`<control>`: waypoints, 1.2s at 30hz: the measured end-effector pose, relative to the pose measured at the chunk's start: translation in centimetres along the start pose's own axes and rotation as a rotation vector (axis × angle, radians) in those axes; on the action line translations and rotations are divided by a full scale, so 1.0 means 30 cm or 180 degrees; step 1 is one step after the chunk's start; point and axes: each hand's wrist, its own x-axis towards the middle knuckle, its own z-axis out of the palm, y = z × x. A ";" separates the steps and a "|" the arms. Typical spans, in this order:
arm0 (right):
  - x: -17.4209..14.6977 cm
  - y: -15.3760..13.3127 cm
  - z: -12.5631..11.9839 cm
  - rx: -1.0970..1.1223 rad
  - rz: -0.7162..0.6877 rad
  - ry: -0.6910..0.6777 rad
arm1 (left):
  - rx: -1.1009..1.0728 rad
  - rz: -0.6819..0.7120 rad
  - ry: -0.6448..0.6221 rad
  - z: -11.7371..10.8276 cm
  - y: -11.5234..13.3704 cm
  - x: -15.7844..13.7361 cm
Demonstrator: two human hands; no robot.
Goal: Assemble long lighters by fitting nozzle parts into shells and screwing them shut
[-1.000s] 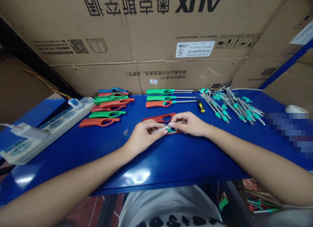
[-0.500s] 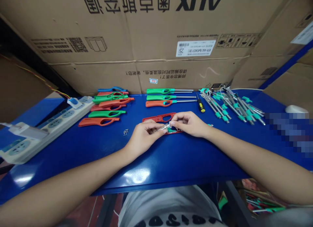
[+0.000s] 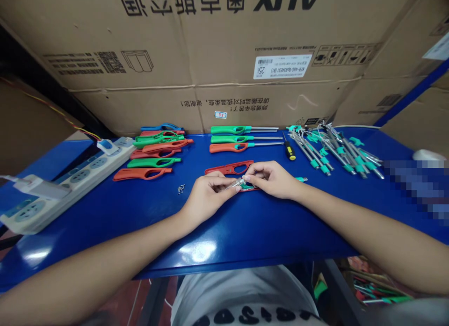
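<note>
Transparent tube, slim, shiny, slanted; both hands hold it in closed pinch.

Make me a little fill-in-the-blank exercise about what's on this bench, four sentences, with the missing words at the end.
The left hand and right hand meet at a small part, and the open handle half just behind them is coloured ____.
Of the three lighters with metal tubes, two have green handles and one has an ____ handle.
The screwdriver has a black and ____ handle.
In the picture, the loose metal pieces lie to the ____ of both hands.
Missing words: red; orange; yellow; left.
</note>
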 end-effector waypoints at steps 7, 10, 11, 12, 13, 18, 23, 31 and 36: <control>0.015 0.001 -0.019 0.0259 0.0066 -0.0126 | -0.0276 -0.0340 0.0021 -0.010 0.008 0.010; 0.013 0.001 -0.025 0.0215 0.0131 -0.0149 | -0.0298 -0.0388 0.0015 -0.014 0.015 0.011; 0.012 0.002 -0.025 0.0187 0.0134 -0.0149 | -0.0319 -0.0398 0.0006 -0.015 0.016 0.011; 0.011 0.003 -0.025 0.0164 0.0127 -0.0146 | -0.0342 -0.0399 0.0001 -0.015 0.017 0.012; 0.011 0.004 -0.023 0.0153 0.0112 -0.0137 | -0.0360 -0.0393 -0.0003 -0.014 0.018 0.013; 0.010 0.002 -0.016 0.0158 -0.0076 -0.0069 | -0.0321 -0.0352 0.0000 -0.014 0.015 0.016; 0.010 -0.002 -0.014 0.0114 -0.0241 -0.0049 | -0.0292 -0.0363 -0.0015 -0.019 0.011 0.015; 0.012 -0.008 -0.015 0.0246 -0.0082 -0.0051 | -0.0284 -0.0262 0.0003 -0.019 0.017 0.018; 0.011 -0.007 -0.010 0.0138 -0.0152 0.0034 | -0.0219 -0.0208 -0.0028 -0.019 0.016 0.018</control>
